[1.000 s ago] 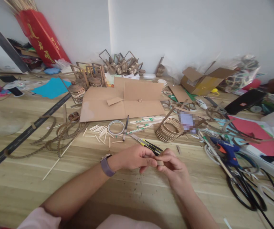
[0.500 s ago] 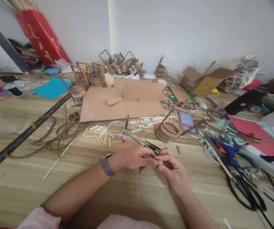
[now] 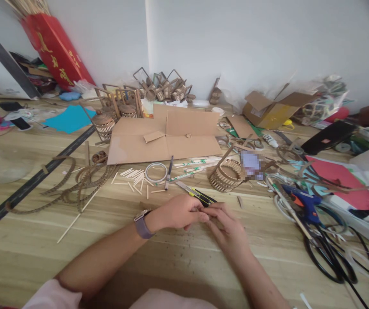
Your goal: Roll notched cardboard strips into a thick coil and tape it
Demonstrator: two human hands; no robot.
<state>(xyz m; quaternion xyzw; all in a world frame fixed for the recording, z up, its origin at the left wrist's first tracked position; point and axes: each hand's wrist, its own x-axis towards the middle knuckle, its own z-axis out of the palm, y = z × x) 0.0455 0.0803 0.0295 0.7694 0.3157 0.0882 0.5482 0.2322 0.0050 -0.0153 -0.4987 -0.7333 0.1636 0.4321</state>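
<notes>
Low over the table's front, my left hand (image 3: 181, 212) and my right hand (image 3: 228, 223) meet at the fingertips. Both are closed in a pinch around a small tan piece, which their fingers now almost wholly hide; its kind cannot be made out. Just beyond the knuckles lie yellow-and-black cutters (image 3: 200, 195), partly covered by my left hand. A slatted bamboo basket (image 3: 226, 177) with a tall handle stands beyond my right hand. A black pen (image 3: 169, 171) and a pale ring of tape (image 3: 156, 172) lie ahead of my left hand, beside several short wooden sticks (image 3: 133, 175).
Flattened cardboard (image 3: 191, 146) covers the table's middle. Coiled brown strips (image 3: 78, 184) lie to the left. On the right are a blue glue gun (image 3: 306, 204), black-handled scissors (image 3: 319, 253) and red paper (image 3: 339, 180). Finished small baskets (image 3: 104, 122) stand at the back.
My right hand has turned and shifted slightly left, its fingers now reaching over the left fingertips. The tan piece, visible between the hands before, has become hidden.
</notes>
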